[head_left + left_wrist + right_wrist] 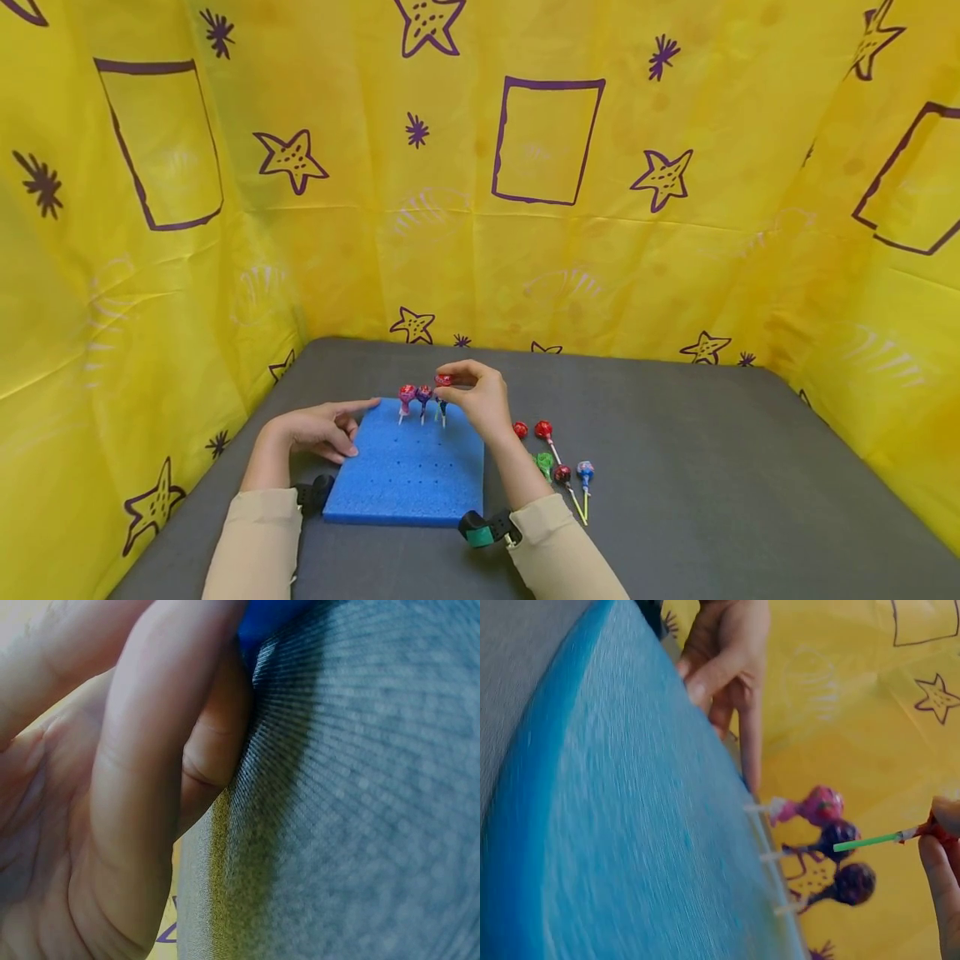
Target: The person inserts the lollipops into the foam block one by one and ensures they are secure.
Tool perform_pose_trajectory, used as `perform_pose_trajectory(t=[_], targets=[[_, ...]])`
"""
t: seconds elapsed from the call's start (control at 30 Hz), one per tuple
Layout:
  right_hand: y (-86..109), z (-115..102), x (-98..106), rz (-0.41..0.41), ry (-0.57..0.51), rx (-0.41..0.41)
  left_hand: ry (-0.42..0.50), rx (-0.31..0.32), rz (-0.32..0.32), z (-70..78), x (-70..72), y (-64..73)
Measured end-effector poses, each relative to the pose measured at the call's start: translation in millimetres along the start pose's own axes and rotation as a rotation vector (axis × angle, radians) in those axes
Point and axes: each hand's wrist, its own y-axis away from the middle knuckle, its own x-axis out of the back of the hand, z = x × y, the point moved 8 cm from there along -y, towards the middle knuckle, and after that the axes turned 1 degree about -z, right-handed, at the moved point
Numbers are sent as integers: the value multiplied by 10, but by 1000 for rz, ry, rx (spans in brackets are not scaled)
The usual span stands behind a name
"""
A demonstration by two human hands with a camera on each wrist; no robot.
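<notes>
A red-wrapped lollipop [444, 380] with a green stick [866, 842] is pinched by its head between the thumb and fingers of my right hand [480, 400], above the far part of a blue foam board [420, 492]. Three lollipops stand upright in the board's far row: a pink one [407, 392], a purple one [423, 392] and a dark one [853, 883], partly hidden by my right hand in the head view. My left hand [318, 429] rests against the board's left edge, index finger stretched toward the far corner, thumb at the side.
Rows of small holes [408, 463] mark the board. On the dark table [675, 467] right of it lie several loose lollipops, including a red one [543, 429], a green one [543, 465] and a blue one [585, 472]. Yellow patterned curtains [360, 267] enclose the table.
</notes>
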Motion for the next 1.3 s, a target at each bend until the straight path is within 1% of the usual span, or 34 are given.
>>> perform_pose_trajectory(t=[0.13, 0.43, 0.6, 0.9, 1.13, 1.3], targets=[[17, -7, -105, 6, -26, -14, 10, 6, -6, 10, -5, -2], [55, -18, -308, 36, -21, -7, 15, 5, -3, 10, -8, 10], [75, 9, -377, 45, -21, -12, 18, -1, -5, 5, -14, 11], [110, 69, -484, 17, 9, -42, 9, -2, -1, 14, 4, 17], [124, 119, -550, 25, 17, -17, 12, 4, -1, 14, 0, 13], [133, 166, -591, 25, 23, -22, 15, 5, -3, 12, -1, 7]])
